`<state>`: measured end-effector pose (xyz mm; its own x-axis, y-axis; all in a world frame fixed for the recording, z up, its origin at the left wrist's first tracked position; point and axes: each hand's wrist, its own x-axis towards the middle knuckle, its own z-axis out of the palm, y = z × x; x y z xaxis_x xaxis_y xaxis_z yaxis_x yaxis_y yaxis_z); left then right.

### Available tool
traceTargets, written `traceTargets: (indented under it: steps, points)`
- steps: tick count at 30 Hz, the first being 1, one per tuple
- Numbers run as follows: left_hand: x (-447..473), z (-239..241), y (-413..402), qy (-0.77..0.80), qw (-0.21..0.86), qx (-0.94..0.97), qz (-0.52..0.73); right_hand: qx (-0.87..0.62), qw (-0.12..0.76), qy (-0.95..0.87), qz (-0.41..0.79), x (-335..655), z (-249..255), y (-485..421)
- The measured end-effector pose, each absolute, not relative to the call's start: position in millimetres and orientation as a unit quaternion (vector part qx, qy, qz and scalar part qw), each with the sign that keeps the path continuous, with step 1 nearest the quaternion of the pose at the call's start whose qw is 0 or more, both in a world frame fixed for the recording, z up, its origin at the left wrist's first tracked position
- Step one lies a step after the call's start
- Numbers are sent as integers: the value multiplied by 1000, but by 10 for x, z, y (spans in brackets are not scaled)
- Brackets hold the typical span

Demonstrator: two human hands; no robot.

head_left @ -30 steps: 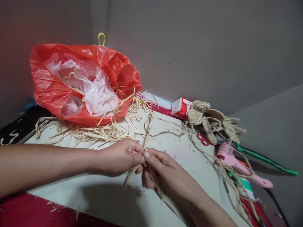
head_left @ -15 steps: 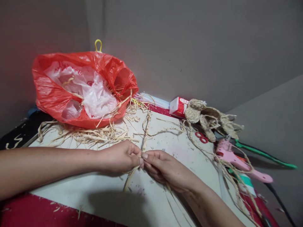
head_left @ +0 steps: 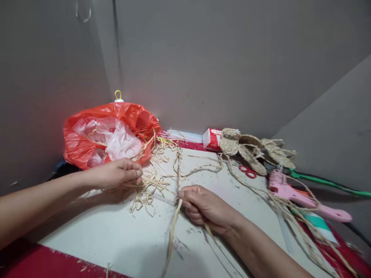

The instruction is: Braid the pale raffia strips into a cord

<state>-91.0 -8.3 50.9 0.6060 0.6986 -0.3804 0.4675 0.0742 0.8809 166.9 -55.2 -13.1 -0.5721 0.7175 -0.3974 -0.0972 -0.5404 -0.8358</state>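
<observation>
A braided straw cord [head_left: 179, 170] runs along the white board. My right hand [head_left: 203, 204] pinches its near end between thumb and forefinger. Below the pinch, a loose flat straw strand [head_left: 171, 235] hangs toward me, and thinner strands trail out under the palm. Over at the left, my left hand [head_left: 121, 173] is closed above a pile of loose straw [head_left: 150, 185], thumb against the fingers. Whether a strand is caught in that pinch cannot be made out. The hand and forearm cover part of the pile.
A red plastic bag [head_left: 84, 119] stands at the back left. Along the back right lie a red-and-white box [head_left: 213, 139], woven straw pieces [head_left: 255, 150] and red-handled scissors [head_left: 247, 172]. A pink glue gun [head_left: 301, 195] and more braided cord [head_left: 307, 239] occupy the right side.
My left hand has let go of the cord and moved left to the straw pile. My right hand keeps its pinch. The camera view has tilted up.
</observation>
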Motion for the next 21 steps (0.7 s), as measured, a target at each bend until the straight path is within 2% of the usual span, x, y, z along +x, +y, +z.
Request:
traceTargets:
  steps: [4, 11, 15, 19, 21]
  points:
    - [-1072, 711, -20, 486, 511, 694, 143, -363, 252, -397, 805, 1721, -141, -513]
    - [-1015, 865, 119, 480, 286, 769, 311, -324, 229, -408, 822, 1826, -185, -456]
    - [-739, 639, 132, 426, 225, 848, 219, -320, 219, -422, 820, 1848, -187, -445]
    - [-517, 416, 275, 408, 66, 901, 128, -323, 211, -426, 818, 1853, -193, -440]
    - [-478, 355, 406, 400, 22, 913, 76, -323, 207, -431, 817, 1857, -199, -436]
